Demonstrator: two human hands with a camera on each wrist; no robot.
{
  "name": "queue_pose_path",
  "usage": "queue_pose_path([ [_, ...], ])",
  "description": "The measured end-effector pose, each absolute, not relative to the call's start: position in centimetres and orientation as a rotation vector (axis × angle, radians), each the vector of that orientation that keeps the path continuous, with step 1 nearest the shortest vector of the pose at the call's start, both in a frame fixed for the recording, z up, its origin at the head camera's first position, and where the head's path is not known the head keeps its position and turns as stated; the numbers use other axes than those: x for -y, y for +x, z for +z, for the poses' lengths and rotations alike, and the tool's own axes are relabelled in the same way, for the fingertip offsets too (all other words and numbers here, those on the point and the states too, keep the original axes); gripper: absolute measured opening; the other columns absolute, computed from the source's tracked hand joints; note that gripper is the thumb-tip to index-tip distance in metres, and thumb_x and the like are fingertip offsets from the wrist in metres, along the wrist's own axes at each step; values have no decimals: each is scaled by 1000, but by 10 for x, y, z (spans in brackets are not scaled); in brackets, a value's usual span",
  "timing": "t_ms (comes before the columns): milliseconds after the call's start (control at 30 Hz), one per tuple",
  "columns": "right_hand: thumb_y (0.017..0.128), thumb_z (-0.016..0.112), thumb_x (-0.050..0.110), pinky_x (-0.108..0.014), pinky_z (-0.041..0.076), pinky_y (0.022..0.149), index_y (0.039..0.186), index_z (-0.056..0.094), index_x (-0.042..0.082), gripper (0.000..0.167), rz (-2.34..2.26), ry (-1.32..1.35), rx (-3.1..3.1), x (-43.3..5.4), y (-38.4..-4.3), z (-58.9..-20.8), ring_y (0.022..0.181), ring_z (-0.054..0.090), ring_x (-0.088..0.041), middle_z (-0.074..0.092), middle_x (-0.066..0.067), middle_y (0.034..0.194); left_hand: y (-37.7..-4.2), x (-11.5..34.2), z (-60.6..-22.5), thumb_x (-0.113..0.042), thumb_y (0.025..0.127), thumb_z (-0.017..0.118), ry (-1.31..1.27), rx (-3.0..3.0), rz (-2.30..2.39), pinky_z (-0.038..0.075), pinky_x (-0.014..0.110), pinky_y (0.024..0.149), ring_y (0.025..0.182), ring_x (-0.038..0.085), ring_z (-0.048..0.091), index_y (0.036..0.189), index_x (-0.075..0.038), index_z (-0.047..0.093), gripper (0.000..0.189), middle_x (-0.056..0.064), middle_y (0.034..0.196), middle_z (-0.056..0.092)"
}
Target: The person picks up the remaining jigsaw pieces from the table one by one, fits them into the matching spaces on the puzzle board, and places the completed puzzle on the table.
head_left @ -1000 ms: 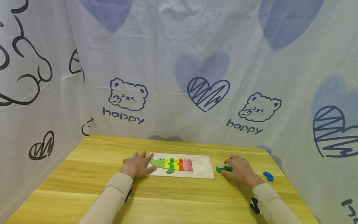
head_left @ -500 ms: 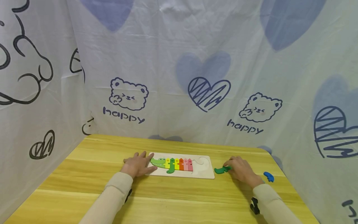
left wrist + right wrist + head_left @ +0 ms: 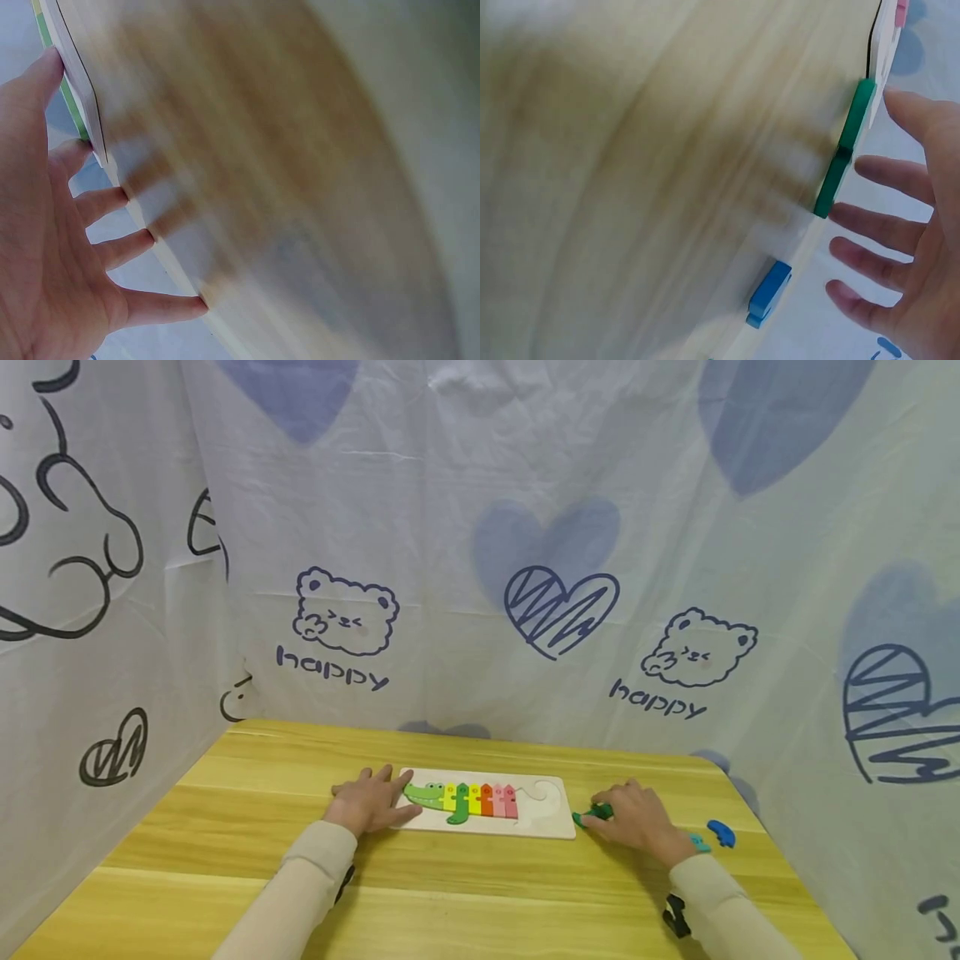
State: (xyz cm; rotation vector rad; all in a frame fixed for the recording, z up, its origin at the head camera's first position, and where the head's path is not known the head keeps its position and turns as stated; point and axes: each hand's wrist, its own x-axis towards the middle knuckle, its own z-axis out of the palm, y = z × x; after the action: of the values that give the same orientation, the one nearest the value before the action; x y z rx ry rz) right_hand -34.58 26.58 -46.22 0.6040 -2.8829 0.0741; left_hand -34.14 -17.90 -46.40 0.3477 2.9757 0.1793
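A pale wooden puzzle board (image 3: 480, 828) lies on the table. A crocodile's light green head (image 3: 423, 795) and several coloured body pieces fill its left part, while the tail recess at the right is bare. My left hand (image 3: 367, 803) rests at the board's left end, fingers spread, thumb and index finger on its edge. To the right of the board, a dark green curved puzzle piece (image 3: 845, 150) lies flat, its left end close to the board's edge. My right hand (image 3: 633, 817) is over this piece, fingers fairly straight and touching or very near it.
A teal puzzle piece (image 3: 699, 842) lies just right of my right wrist, and a blue puzzle piece (image 3: 721, 833) lies beyond it. The wooden table (image 3: 450, 902) meets a printed cloth (image 3: 450, 677) at the back and sides.
The green piece has shifted slightly left toward the board. My right hand has moved left over it, uncovering the teal piece. My left hand stays in place.
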Motion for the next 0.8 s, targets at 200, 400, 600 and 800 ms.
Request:
queue_pose_path([
  [200,87,79,46,-33,46,57,103,80,18,32,85,602,2935,-266,-343,-463,72,55,-16,73,2,84,-342,178,-465,-69,98,49,356,-2977,176,36,90,93,147,56,36,161,-23,37,79,20,165,37],
  [400,88,80,30,-43,60,67,118,79,15,33,183,620,2953,-272,-344,-463,87,73,-28,80,-9,106,-342,178,-463,-69,98,49,364,-2978,179,36,90,92,146,57,36,162,-22,36,80,21,165,36],
  [600,91,77,36,-47,61,76,118,78,14,35,206,626,2974,-274,-348,-465,88,72,-25,80,-8,106,-342,179,-464,-69,98,49,360,-2975,179,37,90,93,147,56,36,162,-23,36,80,21,166,36],
  [800,91,77,42,-36,54,68,112,78,8,39,258,620,2975,-267,-351,-466,70,53,-11,74,0,85,-341,179,-464,-68,98,49,361,-2979,183,36,90,93,147,57,36,162,-22,36,79,21,165,36],
])
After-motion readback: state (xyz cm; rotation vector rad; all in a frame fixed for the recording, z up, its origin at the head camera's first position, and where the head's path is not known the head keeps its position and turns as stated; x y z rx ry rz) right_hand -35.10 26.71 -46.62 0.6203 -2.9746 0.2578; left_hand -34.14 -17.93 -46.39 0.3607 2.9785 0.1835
